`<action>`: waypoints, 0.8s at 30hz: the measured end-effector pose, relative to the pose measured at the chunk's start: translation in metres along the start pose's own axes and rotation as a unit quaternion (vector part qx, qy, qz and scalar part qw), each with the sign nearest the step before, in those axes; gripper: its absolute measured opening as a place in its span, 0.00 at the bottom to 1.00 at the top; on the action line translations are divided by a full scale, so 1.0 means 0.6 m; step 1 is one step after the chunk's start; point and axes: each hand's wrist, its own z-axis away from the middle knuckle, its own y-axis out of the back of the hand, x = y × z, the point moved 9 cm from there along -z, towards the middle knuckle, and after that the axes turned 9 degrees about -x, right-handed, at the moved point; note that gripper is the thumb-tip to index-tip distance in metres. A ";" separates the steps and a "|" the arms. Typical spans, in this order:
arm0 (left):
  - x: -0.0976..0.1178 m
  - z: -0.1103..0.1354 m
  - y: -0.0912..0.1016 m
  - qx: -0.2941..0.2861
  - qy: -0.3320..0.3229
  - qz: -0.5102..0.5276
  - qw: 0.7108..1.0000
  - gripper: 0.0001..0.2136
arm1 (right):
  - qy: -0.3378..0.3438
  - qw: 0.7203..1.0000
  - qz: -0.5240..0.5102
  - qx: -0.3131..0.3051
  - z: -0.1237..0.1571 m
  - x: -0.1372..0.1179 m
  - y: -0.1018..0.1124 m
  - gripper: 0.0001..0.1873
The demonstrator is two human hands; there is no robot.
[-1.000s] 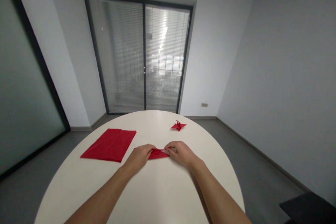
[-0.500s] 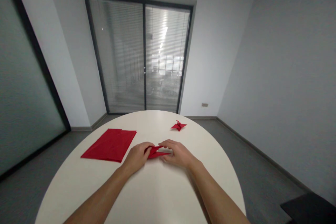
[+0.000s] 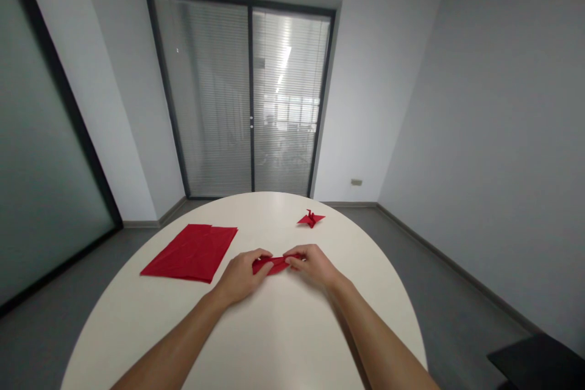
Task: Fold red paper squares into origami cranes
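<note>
A small, partly folded piece of red paper (image 3: 274, 264) lies on the white round table (image 3: 274, 341) between my two hands. My left hand (image 3: 240, 275) pinches its left end with curled fingers. On its right end my right hand (image 3: 313, 265) is closed in a pinch too. Most of the paper is covered by my fingers, so its exact shape is hard to read.
A stack of flat red paper sheets (image 3: 191, 251) lies on the table to the left. A finished red paper crane (image 3: 311, 218) stands near the far edge. Beyond the table are a glass sliding door with blinds (image 3: 242, 97) and grey walls. A dark object (image 3: 539, 359) sits low right.
The red paper, lifted and partly opened half a second ago, is pressed flatter and narrower between my hands. My right hand has shifted slightly left and back.
</note>
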 end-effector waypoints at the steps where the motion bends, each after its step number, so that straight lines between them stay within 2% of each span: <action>1: -0.004 -0.002 -0.001 0.001 0.004 0.006 1.000 0.11 | -0.006 1.000 -0.012 -0.005 -0.001 0.004 -0.002 0.14; 4: -0.016 -0.008 -0.006 0.000 0.012 0.037 0.999 0.11 | -0.024 0.999 -0.026 -0.017 -0.001 0.014 -0.006 0.15; 9: -0.032 -0.012 -0.016 -0.005 0.035 0.062 0.997 0.10 | -0.056 0.998 0.030 -0.015 0.002 0.021 -0.002 0.14; 14: -0.042 -0.007 -0.014 0.000 0.082 -0.028 0.996 0.10 | -0.118 0.989 0.092 -0.008 0.007 0.044 0.007 0.13; 16: -0.029 -0.005 -0.007 0.022 0.059 -0.074 0.995 0.10 | -0.142 0.983 0.115 -0.006 0.008 0.052 0.009 0.13; 19: 0.007 -0.001 -0.012 0.034 -0.027 -0.111 0.993 0.11 | -0.178 0.973 0.144 0.010 0.011 0.057 0.014 0.12; 21: 0.025 0.001 -0.031 0.000 -0.072 -0.120 0.990 0.12 | -0.192 0.969 0.155 0.023 0.014 0.054 0.016 0.12; 24: 0.035 0.006 -0.062 -0.061 -0.105 -0.134 0.983 0.14 | -0.200 0.964 0.169 0.042 0.019 0.045 0.021 0.10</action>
